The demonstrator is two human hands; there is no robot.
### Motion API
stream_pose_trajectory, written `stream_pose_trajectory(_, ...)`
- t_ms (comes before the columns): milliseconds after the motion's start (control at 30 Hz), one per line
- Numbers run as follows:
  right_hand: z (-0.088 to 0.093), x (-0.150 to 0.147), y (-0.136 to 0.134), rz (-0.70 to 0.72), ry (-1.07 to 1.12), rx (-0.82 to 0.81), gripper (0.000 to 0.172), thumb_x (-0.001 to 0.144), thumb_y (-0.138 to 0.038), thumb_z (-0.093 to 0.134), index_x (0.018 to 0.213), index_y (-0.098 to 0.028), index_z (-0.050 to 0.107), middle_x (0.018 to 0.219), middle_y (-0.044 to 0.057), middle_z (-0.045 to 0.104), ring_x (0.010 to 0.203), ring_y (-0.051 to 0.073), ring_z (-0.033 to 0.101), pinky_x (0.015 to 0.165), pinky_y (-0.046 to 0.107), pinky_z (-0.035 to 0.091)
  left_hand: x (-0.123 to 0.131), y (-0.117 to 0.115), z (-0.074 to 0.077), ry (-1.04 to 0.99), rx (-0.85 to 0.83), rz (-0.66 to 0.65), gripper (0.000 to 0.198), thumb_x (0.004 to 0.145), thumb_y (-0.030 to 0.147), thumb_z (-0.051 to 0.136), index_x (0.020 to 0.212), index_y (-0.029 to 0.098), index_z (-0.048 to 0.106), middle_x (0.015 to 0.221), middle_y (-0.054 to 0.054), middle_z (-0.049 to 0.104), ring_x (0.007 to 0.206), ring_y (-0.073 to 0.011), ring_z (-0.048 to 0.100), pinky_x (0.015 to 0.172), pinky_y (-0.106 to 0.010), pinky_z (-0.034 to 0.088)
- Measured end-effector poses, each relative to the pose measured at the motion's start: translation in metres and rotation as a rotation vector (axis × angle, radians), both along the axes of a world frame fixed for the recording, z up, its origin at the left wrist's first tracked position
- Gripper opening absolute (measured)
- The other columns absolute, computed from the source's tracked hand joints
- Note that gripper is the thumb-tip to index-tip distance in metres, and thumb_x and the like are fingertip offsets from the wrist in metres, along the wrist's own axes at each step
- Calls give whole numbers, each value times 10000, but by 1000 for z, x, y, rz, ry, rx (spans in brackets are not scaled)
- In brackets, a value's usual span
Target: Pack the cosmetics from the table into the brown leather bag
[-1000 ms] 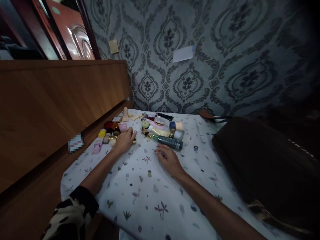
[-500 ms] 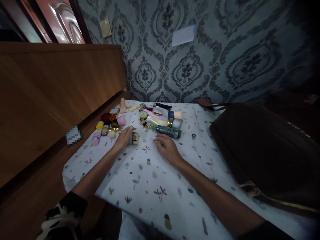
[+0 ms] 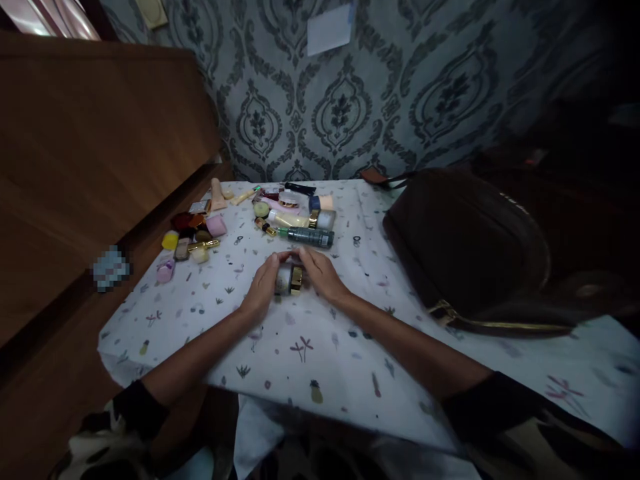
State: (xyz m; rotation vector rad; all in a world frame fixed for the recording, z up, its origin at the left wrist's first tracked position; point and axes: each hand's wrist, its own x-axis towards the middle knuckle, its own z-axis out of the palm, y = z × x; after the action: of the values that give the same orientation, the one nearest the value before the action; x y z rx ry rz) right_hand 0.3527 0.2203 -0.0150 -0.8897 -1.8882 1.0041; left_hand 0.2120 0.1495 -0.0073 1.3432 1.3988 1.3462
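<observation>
A small glass jar with a gold lid (image 3: 289, 280) lies on its side near the middle of the patterned tablecloth. Cupped against its glass end, my left hand (image 3: 260, 288) has its fingers curved behind it. My right hand (image 3: 323, 275) is beside the gold lid, palm turned inward, with a narrow gap visible between lid and palm. Its fingers stretch toward my left fingertips behind the jar, which partly hides them. Just beyond lies a dark green bottle (image 3: 307, 237), next to a cream tube (image 3: 289, 219) and another gold-lidded jar (image 3: 325, 220).
Several small cosmetics, including a yellow-capped item (image 3: 170, 240) and a pink jar (image 3: 217, 225), are grouped at the left. A black tube (image 3: 300, 189) lies at the back. A large dark bag (image 3: 465, 253) occupies the right side. A wooden panel (image 3: 100, 147) borders the left.
My left hand has moved right and nearer me along with the jar. My right hand has left the green bottle's side and come up to the jar's lid. The view has shifted.
</observation>
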Motion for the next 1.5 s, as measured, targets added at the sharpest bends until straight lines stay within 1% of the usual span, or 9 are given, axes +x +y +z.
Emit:
stream_pose_trajectory(167,6,30,-28,15,-67,12,463,1006,-506,310,1082,-198,647,1044,65,697,993,207,632,923,342,463,18,-2,0,26,25,9,562,1004,571,303,1199,162,635,1296,-92,654,1253,-223,566,1139,-366,388)
stream_pose_trajectory(267,6,47,-40,32,-106,32,415,965,-501,442,1195,-205,619,1195,88,671,1116,235,610,1004,379,445,23,6,4,75,-14,-110,601,994,598,281,1188,169,655,1285,-87,665,1255,-226,568,1144,-365,380)
stream_pose_trajectory(400,3,59,-43,21,-96,-5,478,931,-499,512,1296,-194,565,1278,118,641,1184,267,592,1048,438,434,22,35,13,153,-20,-348,613,929,665,407,1156,176,698,1259,-85,690,1229,-258,589,1138,-403,391)
stream_pose_trajectory(567,3,61,-40,-2,-68,-13,419,934,-473,515,1249,-206,586,1209,101,676,1123,268,623,995,438,476,15,79,22,182,-53,-446,639,910,689,426,1173,182,712,1270,-88,695,1250,-280,587,1145,-439,381)
stream_pose_trajectory(667,4,60,-41,-12,-70,-6,426,921,-466,538,1255,-207,595,1226,96,674,1147,271,619,1007,434,476,14,94,20,217,-89,-430,624,944,648,392,1235,180,685,1200,-100,725,1206,-269,619,1113,-441,415)
stream_pose_trajectory(833,4,60,-42,5,-60,-9,422,913,-440,545,1248,-190,603,1239,99,669,1160,271,612,1027,433,462,19,108,12,343,-36,-351,555,982,550,385,1350,195,601,1185,-95,724,1202,-247,618,1112,-430,410)
stream_pose_trajectory(1100,6,62,-43,-3,-43,1,399,908,-422,566,1239,-205,616,1226,97,680,1143,272,624,1009,432,478,19,133,10,398,-18,-280,512,1004,456,364,1394,180,549,1094,-88,748,1083,-231,666,1048,-427,462)
stream_pose_trajectory(1267,6,62,-43,8,-45,9,387,906,-403,562,1237,-208,613,1212,90,684,1128,267,628,1003,427,480,16,131,10,432,39,-284,512,991,449,381,1365,155,569,1200,-101,712,1135,-236,643,1061,-401,449)
stream_pose_trajectory(1500,7,62,-43,18,-59,-5,413,914,-423,532,1255,-199,596,1266,101,663,1178,279,605,1031,456,458,-3,112,10,652,188,-354,407,940,455,447,1092,166,691,1126,-90,724,1048,-246,653,967,-366,493)
